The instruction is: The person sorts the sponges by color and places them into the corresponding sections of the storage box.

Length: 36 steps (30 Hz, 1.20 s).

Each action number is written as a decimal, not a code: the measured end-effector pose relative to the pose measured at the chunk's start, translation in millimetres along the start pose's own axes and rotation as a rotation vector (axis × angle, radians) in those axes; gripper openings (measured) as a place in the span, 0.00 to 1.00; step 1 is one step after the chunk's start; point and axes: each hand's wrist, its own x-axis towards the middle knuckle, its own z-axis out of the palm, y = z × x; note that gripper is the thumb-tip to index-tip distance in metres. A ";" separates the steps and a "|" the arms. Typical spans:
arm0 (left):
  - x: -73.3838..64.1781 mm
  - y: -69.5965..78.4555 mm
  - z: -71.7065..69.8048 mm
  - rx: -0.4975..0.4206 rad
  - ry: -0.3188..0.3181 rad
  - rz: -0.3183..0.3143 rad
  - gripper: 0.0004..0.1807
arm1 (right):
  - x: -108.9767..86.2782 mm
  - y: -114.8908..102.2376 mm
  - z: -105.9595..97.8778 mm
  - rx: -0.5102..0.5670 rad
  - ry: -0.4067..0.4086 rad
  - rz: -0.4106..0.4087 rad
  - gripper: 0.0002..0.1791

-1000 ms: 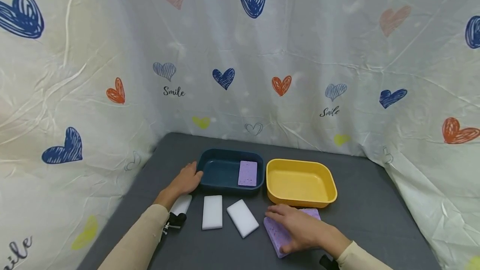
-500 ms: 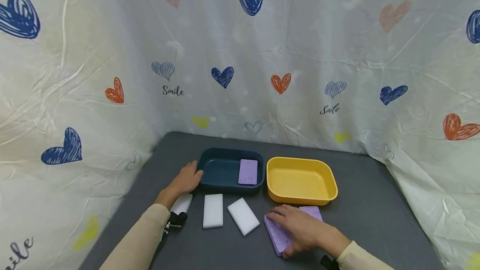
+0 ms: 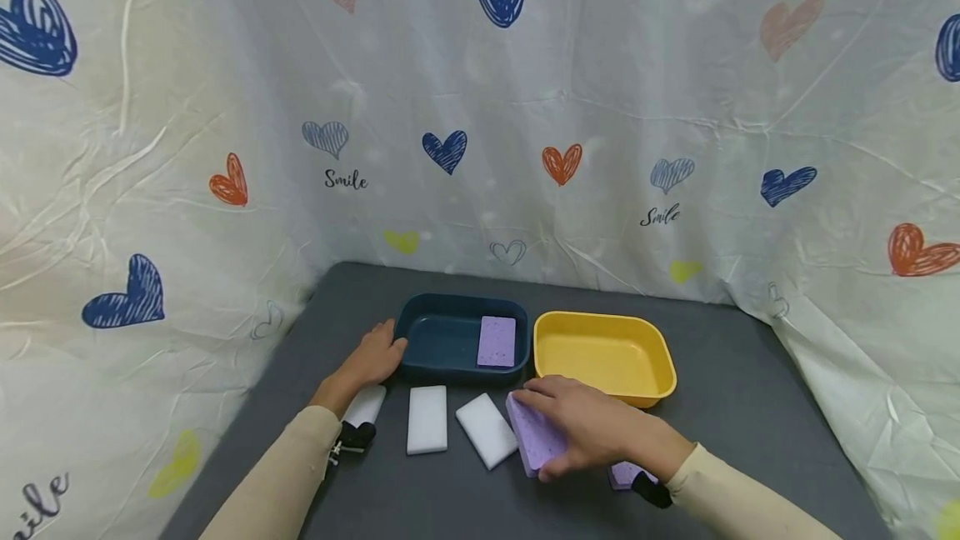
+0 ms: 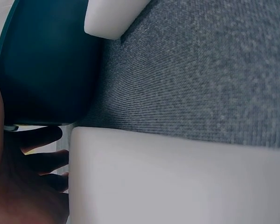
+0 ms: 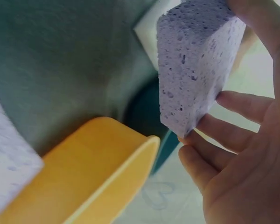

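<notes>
My right hand (image 3: 596, 427) holds a purple sponge (image 3: 536, 436) between thumb and fingers, tilted and raised above the table. In the right wrist view, the porous sponge (image 5: 191, 70) is pinched along its edges. A second purple sponge (image 3: 625, 475) lies under the right wrist, partly hidden. My left hand (image 3: 375, 355) rests at the left end of a dark blue tub (image 3: 442, 373), its fingers fairly straight in the left wrist view. Inside that tub, on its right side, lies another purple sponge (image 3: 497, 342).
A yellow tub (image 3: 660, 394) stands right of the blue one. In front lie white sponges: one upright block (image 3: 427, 419), one slanted block (image 3: 487, 430), and one block (image 3: 365, 405) partly behind the left wrist. A heart-print curtain (image 3: 600, 65) surrounds the grey table (image 3: 750, 423).
My right hand has picked up the upper purple sponge and moved it up and left, uncovering the other sponge beneath. The left hand stays at the blue tub.
</notes>
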 end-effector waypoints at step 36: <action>9.4 -19.0 3.9 -0.056 0.030 0.022 0.45 | 105.9 7.6 -26.7 0.023 0.148 0.084 0.57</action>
